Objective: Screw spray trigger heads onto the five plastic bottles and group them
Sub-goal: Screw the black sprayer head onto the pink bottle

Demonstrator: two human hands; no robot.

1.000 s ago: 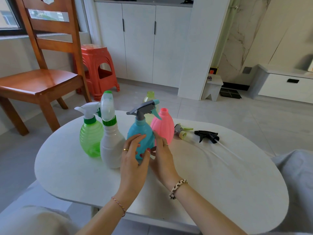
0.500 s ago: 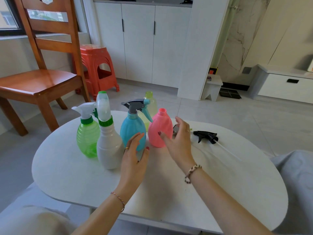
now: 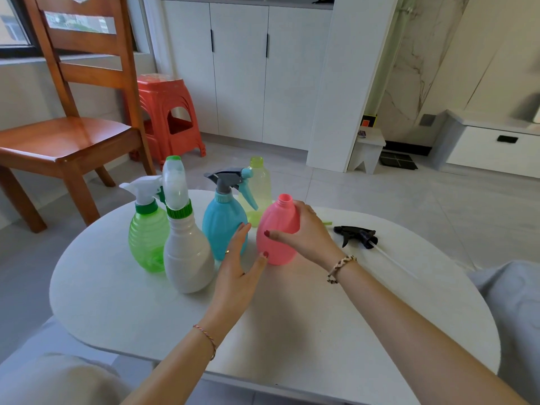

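Observation:
On the white table (image 3: 122,305) stand several bottles. At the left is a green bottle (image 3: 147,242) with a white trigger, then a white bottle (image 3: 187,260) with a green collar and a blue bottle (image 3: 223,225) with a grey trigger head. Behind them stands a yellow-green bottle (image 3: 260,187) with an open neck. My right hand (image 3: 306,233) is wrapped around the pink bottle (image 3: 276,238), which has no head. My left hand (image 3: 238,273) hovers open between the blue and pink bottles. A black trigger head (image 3: 356,235) with a long tube lies to the right.
A green trigger piece (image 3: 327,222) peeks out behind my right hand. A wooden chair (image 3: 67,141) and a red plastic stool (image 3: 169,112) stand beyond the table at the left. White cabinets line the back wall. Grey fabric (image 3: 508,293) lies at the right.
My hands let go of the blue bottle, which now stands beside the white one. My right hand swung right toward the loose heads, then came back and closed around the pink bottle.

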